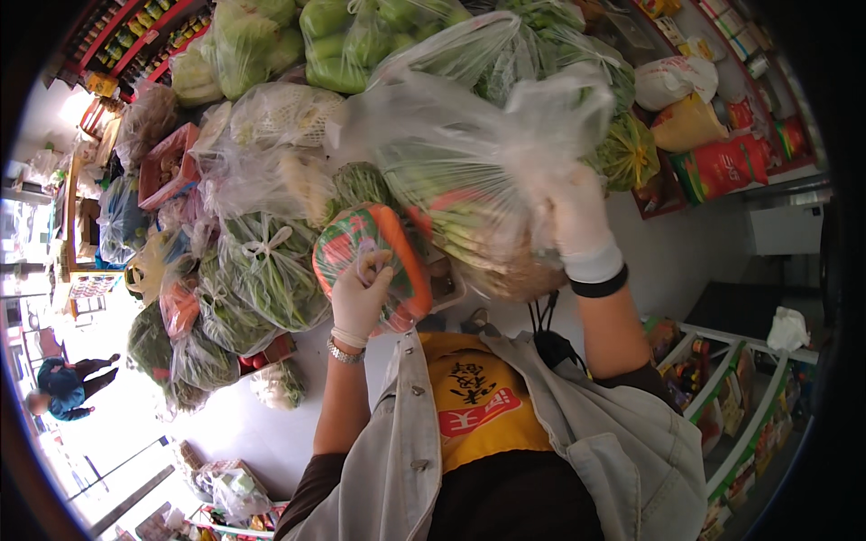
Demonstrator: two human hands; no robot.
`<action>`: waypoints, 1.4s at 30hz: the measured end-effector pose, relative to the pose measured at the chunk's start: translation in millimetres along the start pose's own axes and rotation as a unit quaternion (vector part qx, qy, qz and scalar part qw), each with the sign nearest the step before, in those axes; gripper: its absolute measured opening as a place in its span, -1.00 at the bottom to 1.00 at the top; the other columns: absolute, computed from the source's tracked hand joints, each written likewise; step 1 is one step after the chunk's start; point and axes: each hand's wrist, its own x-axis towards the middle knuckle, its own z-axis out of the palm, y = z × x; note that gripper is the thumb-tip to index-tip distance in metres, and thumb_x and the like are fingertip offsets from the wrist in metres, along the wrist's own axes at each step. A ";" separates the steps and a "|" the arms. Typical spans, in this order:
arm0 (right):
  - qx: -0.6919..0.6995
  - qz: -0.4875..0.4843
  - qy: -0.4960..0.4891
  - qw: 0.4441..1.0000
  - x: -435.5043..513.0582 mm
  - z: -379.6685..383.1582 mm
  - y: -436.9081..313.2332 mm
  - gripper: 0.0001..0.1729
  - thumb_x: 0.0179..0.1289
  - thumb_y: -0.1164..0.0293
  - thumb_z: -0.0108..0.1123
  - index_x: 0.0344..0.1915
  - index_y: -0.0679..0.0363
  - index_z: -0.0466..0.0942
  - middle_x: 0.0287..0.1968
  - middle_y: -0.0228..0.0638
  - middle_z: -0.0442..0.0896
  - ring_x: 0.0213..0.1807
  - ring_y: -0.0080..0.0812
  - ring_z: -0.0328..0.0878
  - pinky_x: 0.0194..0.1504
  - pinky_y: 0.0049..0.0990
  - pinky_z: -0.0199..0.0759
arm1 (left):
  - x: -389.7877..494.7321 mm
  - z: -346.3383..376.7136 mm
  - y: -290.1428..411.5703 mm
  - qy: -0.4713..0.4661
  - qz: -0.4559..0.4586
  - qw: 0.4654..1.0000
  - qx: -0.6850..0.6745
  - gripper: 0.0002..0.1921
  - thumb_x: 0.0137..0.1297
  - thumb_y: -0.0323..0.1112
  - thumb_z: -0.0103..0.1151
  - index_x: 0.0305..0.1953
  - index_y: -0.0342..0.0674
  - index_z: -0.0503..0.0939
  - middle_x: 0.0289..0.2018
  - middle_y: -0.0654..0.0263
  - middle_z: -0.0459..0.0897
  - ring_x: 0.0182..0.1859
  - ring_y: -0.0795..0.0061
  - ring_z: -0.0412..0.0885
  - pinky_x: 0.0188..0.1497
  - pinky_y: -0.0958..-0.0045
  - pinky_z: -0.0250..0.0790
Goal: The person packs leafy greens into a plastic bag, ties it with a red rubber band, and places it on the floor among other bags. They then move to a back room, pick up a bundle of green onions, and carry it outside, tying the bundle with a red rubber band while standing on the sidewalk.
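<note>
My gloved left hand (362, 291) pinches the gathered top of a clear plastic bag of carrots (411, 260), which shows green and red print. Higher and to the right, my gloved right hand (575, 206) grips the bunched plastic of a large clear bag of long-stemmed greens (467, 230). Brownish ends of the stems show at the bag's lower side. The loose upper plastic is blurred and spreads over neighbouring produce. Beside the carrots lies a knotted bag of green vegetables (270, 270).
Bagged green peppers (335, 47) and cabbages (247, 54) lie at the far side. A red crate (169, 166) stands left. Packaged goods fill a shelf (788, 172) at right; a rack (737, 399) stands lower right. Another person (67, 385) is at far left.
</note>
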 end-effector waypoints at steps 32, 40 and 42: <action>-0.128 -0.098 0.502 0.850 -190.2 -254.9 -52.6 -0.67 0.35 0.40 0.09 0.04 0.32 0.58 -0.39 -0.51 0.55 -0.54 -0.73 0.27 -0.56 -0.71 0.04 | 22.3 -2.1 15.5 -0.049 -0.021 0.998 0.033 -0.74 0.35 -0.52 0.12 0.04 -0.39 0.55 -0.51 0.52 0.49 -0.58 0.82 0.28 -0.54 0.67 0.20; -0.088 -0.064 0.545 0.832 -237.4 -290.7 10.3 -0.74 0.34 0.38 0.09 -0.10 0.30 0.61 -0.32 -0.57 0.58 -0.37 -0.75 0.33 -0.37 -0.72 0.12 | 18.9 -1.3 18.0 -0.008 -0.005 0.996 0.085 -0.77 0.36 -0.51 0.08 0.00 -0.43 0.52 -0.58 0.50 0.47 -0.62 0.79 0.28 -0.56 0.65 0.18; -0.129 -0.050 0.522 0.842 -253.0 -300.5 25.5 -0.74 0.35 0.38 0.08 -0.10 0.30 0.61 -0.33 -0.57 0.56 -0.39 -0.75 0.32 -0.37 -0.71 0.11 | 15.7 0.0 17.9 0.003 0.011 0.996 0.087 -0.77 0.36 -0.50 0.08 0.00 -0.40 0.54 -0.65 0.53 0.44 -0.65 0.78 0.27 -0.57 0.65 0.15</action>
